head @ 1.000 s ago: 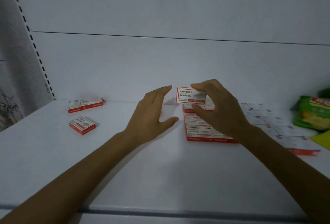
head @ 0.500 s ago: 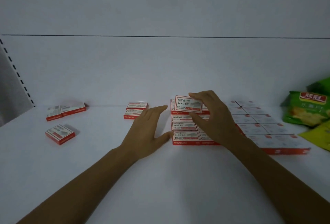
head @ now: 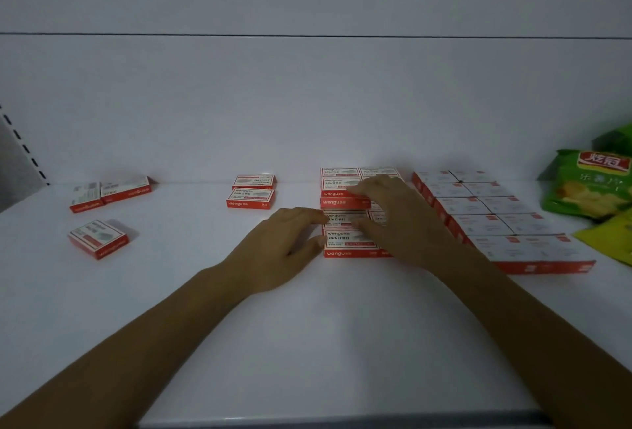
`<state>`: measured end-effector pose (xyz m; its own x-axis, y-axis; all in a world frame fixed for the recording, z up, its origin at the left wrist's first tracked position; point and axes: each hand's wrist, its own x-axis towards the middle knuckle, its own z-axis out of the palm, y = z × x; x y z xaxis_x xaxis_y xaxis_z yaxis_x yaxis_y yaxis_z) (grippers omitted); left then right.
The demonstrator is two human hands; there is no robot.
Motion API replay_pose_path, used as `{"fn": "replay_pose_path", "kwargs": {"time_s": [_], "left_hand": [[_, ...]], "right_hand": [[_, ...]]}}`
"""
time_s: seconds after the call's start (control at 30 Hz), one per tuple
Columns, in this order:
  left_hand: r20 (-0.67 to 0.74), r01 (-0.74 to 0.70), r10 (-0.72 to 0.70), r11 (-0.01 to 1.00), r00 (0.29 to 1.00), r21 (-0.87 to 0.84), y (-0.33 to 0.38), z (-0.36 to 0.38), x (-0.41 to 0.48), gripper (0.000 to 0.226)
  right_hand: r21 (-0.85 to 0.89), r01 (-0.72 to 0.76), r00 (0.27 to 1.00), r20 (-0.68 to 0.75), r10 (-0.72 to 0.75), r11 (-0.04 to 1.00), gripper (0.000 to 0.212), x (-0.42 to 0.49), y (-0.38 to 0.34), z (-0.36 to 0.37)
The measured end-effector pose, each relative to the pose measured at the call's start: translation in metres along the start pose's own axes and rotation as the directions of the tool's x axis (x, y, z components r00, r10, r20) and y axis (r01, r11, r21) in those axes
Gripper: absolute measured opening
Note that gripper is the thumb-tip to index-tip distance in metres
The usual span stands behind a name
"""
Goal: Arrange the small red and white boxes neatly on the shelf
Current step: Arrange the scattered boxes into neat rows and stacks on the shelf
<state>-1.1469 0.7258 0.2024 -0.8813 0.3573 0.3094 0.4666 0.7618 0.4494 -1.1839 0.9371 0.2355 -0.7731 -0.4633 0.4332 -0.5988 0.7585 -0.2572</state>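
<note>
On the white shelf (head: 307, 326), a staple box (head: 342, 194) sits on top of the block of red and white staple boxes (head: 345, 240) at the middle. The right hand (head: 403, 223) lies over it, fingers on its top; I cannot tell if it grips. The left hand (head: 284, 244) is flat, with straight fingertips touching the block's left side. Loose boxes (head: 99, 238) lie far left, and a green snack bag (head: 591, 185) is at the right
</note>
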Motion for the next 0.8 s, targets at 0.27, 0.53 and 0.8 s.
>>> {"fn": "replay_pose_path", "kwargs": {"time_s": [0.27,0.53,0.8], "left_hand": [[-0.030,0.079,-0.079,0.997,0.996,0.004,0.007,-0.003,-0.002,0.041],[0.013,0.033,-0.033,0.999,0.999,0.039,0.002,0.001,-0.001,0.052],[0.001,-0.012,0.012,0.999,1.000,0.034,0.003,0.001,-0.001,0.048]], "right_hand": [[-0.155,0.042,0.997,0.070,-0.032,0.987,0.038,-0.009,-0.015,0.000],[-0.186,0.001,0.994,0.110,0.020,0.983,0.047,-0.006,-0.012,0.006],[-0.216,-0.020,0.993,0.110,0.045,0.976,0.046,-0.003,-0.015,0.008]]}}
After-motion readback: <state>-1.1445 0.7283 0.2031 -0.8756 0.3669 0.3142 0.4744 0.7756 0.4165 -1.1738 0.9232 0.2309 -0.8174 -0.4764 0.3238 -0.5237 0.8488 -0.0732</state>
